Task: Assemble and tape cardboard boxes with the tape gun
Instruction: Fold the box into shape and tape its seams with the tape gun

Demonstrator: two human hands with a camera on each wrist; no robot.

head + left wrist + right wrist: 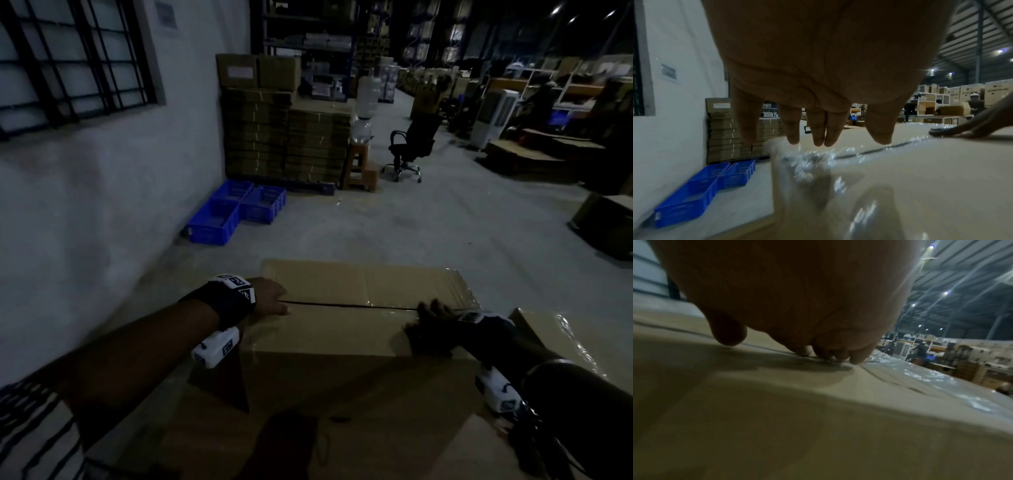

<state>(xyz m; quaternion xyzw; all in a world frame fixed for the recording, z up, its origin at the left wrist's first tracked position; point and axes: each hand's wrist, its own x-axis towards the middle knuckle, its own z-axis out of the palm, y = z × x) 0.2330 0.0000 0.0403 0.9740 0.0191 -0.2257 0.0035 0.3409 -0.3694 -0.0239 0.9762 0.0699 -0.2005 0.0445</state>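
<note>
A large cardboard box [342, 329] stands in front of me with its top flaps folded down, and a dark seam [342, 304] runs across the top between them. My left hand [270, 295] rests with straight fingers on the box's left edge at the seam, over shiny clear tape [813, 159]. My right hand [430, 317] presses its fingertips on the seam near the right end, beside more clear tape [910, 368]. In the left wrist view the right hand [970, 131] lies flat on the box top. Neither hand holds anything. No tape gun is in view.
A second taped box [565, 339] sits at my right. Blue crates [236, 212] lie on the floor by the white wall at left. Behind them stand stacks of flat cardboard [284, 137], a water jar on a stool [363, 137] and an office chair [411, 147].
</note>
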